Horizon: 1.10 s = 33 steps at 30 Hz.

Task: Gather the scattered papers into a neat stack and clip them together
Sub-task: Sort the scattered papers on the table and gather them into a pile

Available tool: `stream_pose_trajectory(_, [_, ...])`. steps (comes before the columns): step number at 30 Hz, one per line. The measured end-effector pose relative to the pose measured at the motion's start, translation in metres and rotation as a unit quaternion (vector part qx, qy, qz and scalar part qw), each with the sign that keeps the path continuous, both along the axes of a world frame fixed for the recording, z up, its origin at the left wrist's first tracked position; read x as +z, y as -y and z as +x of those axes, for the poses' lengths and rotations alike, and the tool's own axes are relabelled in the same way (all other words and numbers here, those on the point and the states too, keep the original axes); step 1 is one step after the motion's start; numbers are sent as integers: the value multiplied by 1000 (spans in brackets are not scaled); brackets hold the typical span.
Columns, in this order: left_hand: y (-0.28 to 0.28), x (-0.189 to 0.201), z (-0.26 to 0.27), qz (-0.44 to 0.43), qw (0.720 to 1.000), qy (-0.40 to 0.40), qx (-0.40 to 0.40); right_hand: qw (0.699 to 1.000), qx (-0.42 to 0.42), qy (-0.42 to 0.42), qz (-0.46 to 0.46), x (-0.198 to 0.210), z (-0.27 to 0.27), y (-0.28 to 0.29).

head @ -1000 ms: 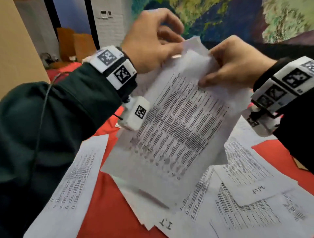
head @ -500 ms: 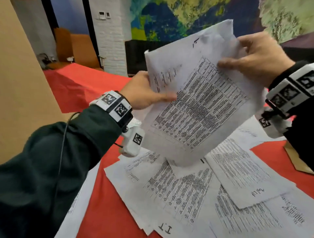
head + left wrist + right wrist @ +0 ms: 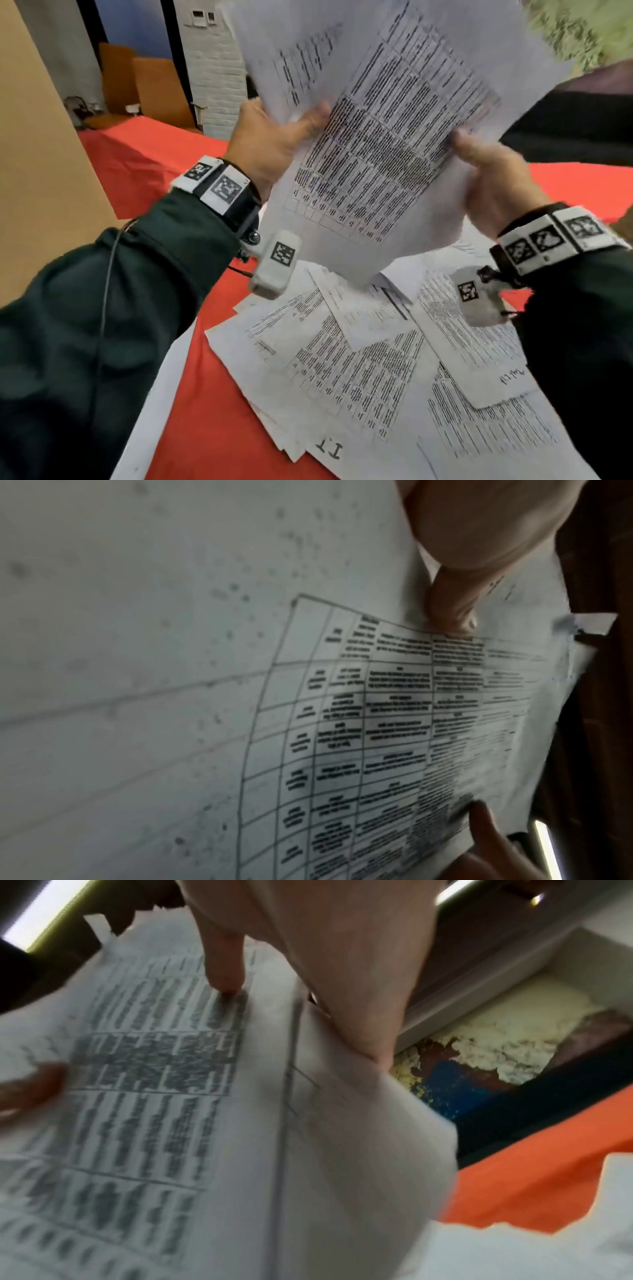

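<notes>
Both hands hold a loose bundle of printed sheets (image 3: 380, 137) up in the air above the table. My left hand (image 3: 274, 140) grips its left edge, thumb pressed on the front page. My right hand (image 3: 486, 171) grips the right edge, thumb on the front. The sheets in the bundle are fanned and not aligned. In the left wrist view the thumb (image 3: 448, 607) lies on the table-printed page (image 3: 359, 737). In the right wrist view a finger (image 3: 224, 966) presses the same bundle (image 3: 171, 1123). More scattered papers (image 3: 359, 359) lie overlapping on the red tablecloth (image 3: 205, 394). No clip is visible.
A single sheet (image 3: 154, 411) lies near the table's left front, partly under my left sleeve. A tan cardboard panel (image 3: 37, 154) stands at the left. A white brick pillar (image 3: 215, 68) and orange chairs (image 3: 137, 85) are behind the table.
The bundle has been lifted and turned more upright. My right hand slid from the top edge down to the right edge, and my left hand rose with its grip on the left edge.
</notes>
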<state>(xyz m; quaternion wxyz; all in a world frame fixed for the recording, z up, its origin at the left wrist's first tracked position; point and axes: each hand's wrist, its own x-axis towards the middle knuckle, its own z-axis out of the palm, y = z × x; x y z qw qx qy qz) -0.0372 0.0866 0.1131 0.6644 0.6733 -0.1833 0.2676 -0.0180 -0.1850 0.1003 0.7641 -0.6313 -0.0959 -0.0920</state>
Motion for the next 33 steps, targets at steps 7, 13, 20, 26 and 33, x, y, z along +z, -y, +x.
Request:
stream_pose_trajectory(7, [6, -11, 9, 240, 967, -37, 79, 986, -114, 114, -32, -4, 0, -20])
stream_pose_trajectory(13, [13, -26, 1, 162, 986, -23, 6, 988, -81, 126, 31, -29, 10, -21])
stream_pose_trajectory(20, [21, -60, -7, 110, 989, -80, 64, 989, -102, 73, -81, -58, 1, -27])
stream_pose_trajectory(26, [30, -4, -25, 12, 994, 39, 103, 958, -158, 237, -42, 0, -11, -28])
stream_pose_trajectory(33, [23, -65, -22, 10, 995, -95, 32, 987, -81, 94, -99, -69, -19, -28])
